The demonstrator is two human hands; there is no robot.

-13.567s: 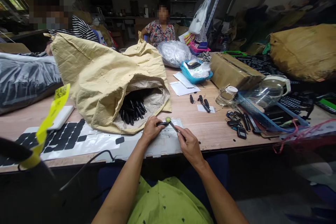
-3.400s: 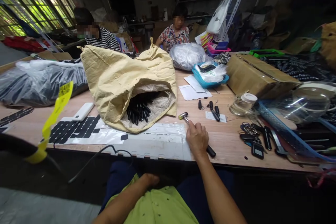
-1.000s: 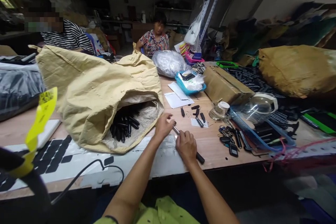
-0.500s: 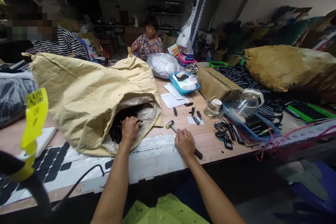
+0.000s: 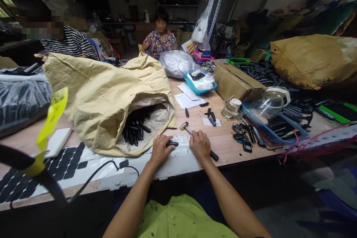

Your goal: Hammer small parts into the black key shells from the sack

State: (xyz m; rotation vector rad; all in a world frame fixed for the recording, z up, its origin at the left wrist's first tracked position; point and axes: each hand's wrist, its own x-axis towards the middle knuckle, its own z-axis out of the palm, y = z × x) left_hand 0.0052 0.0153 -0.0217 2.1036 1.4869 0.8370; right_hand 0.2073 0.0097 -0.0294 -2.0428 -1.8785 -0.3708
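My left hand (image 5: 161, 151) is closed round a small black folding knife-like piece (image 5: 173, 144), low over the white sheet (image 5: 170, 163) at the table's front edge. Just right of it, my right hand (image 5: 200, 145) grips a small hammer (image 5: 185, 126); its head points away from me and its black handle end shows below the palm. Left of my hands lies a big beige sack (image 5: 111, 100), its mouth facing me. Several slim black pieces (image 5: 135, 130) like the held one lie inside the mouth. A few more black pieces (image 5: 212, 116) lie on the table beyond the hammer.
Keys with a black fob (image 5: 247, 145) and a blue tray (image 5: 273, 128) lie at right. Behind stand a glass jar (image 5: 232, 108), a cardboard box (image 5: 237, 81) and a teal basket (image 5: 201, 86). A yellow-tagged black bar (image 5: 36, 169) juts in at left. Two people sit across the table.
My left hand has come out of the sack's mouth and moved right, bringing a black piece onto the white sheet. My right hand keeps its hold on the hammer. The view has shifted slightly.
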